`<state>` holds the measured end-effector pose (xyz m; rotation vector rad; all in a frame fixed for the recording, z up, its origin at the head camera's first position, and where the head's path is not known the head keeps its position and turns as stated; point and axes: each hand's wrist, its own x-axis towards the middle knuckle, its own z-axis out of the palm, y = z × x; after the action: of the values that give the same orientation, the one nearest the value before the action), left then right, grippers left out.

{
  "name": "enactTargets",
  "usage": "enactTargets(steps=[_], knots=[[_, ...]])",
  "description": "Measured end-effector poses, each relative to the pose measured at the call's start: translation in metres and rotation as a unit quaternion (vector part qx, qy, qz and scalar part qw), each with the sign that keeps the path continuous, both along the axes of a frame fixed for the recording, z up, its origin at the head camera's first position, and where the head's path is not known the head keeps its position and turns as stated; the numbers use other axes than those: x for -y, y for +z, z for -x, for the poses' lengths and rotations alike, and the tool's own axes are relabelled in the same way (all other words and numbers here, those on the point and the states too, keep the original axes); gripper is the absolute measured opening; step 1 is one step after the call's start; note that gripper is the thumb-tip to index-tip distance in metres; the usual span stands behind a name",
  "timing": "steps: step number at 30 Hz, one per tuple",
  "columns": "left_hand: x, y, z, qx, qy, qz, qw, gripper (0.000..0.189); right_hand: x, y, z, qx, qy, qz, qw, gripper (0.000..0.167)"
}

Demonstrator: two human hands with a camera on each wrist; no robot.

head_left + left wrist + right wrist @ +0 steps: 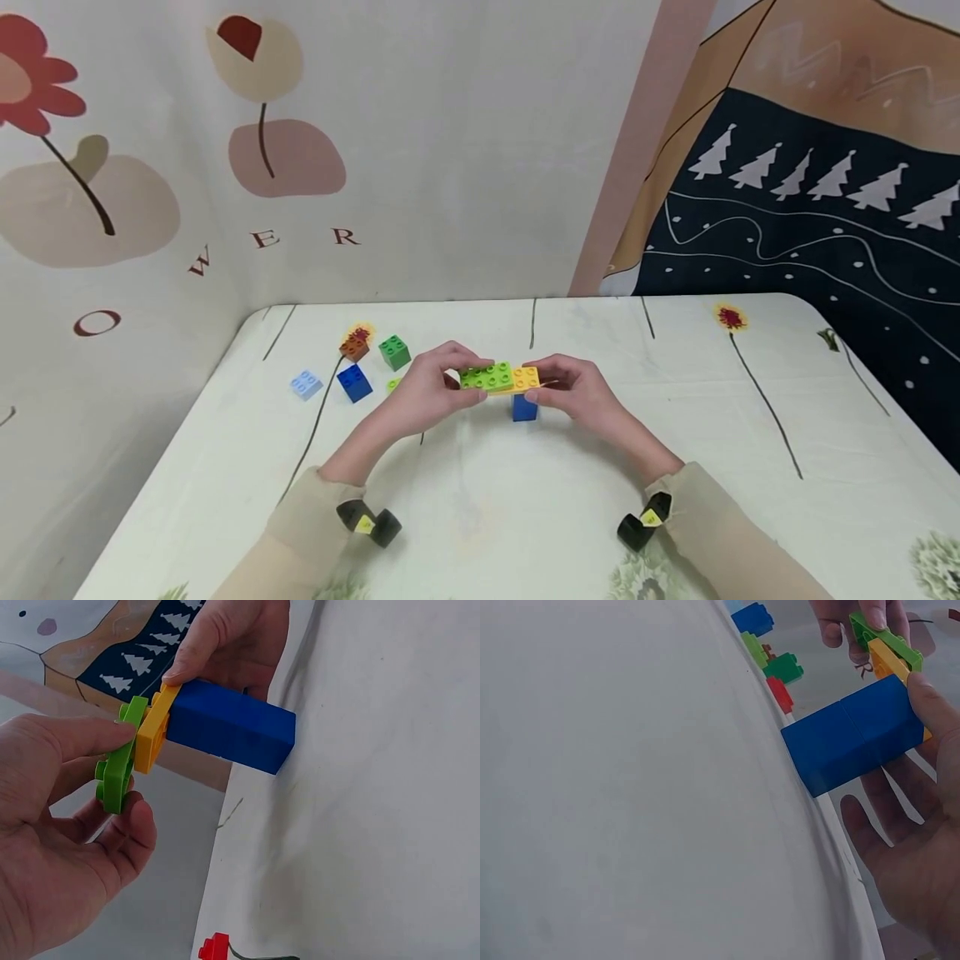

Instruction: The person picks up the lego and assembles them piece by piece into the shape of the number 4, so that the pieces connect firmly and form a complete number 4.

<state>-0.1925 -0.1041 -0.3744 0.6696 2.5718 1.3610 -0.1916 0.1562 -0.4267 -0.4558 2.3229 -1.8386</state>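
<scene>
My left hand (427,392) pinches a long lime-green toy building brick (487,377) between thumb and fingers. Its right part lies over a yellow brick (526,380); in the left wrist view it tilts against the yellow one, with a gap at one end. The yellow brick tops a stack of two blue bricks (855,735), which stands upright on the table. Around the yellow brick, my right hand (581,390) has its thumb on the near side and fingers on the far side. The head view shows only part of the blue stack (524,408) below it.
Left of my hands lie a light-blue brick (306,384), a dark-blue brick (355,383), a brown brick (354,347) and a green brick (394,352). Another lime brick (393,384) is partly hidden by my left hand. A red brick (216,947) shows in the left wrist view.
</scene>
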Motion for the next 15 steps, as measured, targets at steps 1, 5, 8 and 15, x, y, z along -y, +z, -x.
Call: enactTargets(steps=[1, 5, 8, 15], knots=[[-0.0007, -0.0003, 0.0002, 0.000, 0.002, 0.000, 1.0000, 0.039, -0.0001, 0.0003, 0.0000, 0.000, -0.001, -0.001, 1.0000, 0.037], [-0.0024, -0.0027, 0.0011, 0.005, 0.009, -0.006, 0.9999, 0.037, -0.0003, 0.0014, 0.0001, -0.002, 0.002, -0.002, 1.0000, 0.037], [-0.0025, -0.0040, 0.0014, 0.011, 0.014, -0.014, 0.9997, 0.035, -0.0003, 0.0018, 0.0000, -0.003, 0.004, -0.005, 1.0000, 0.037], [-0.0017, -0.0059, 0.0029, 0.027, 0.017, -0.031, 0.9990, 0.036, -0.0008, 0.0018, 0.0001, 0.000, -0.003, -0.016, 0.9999, 0.038]])
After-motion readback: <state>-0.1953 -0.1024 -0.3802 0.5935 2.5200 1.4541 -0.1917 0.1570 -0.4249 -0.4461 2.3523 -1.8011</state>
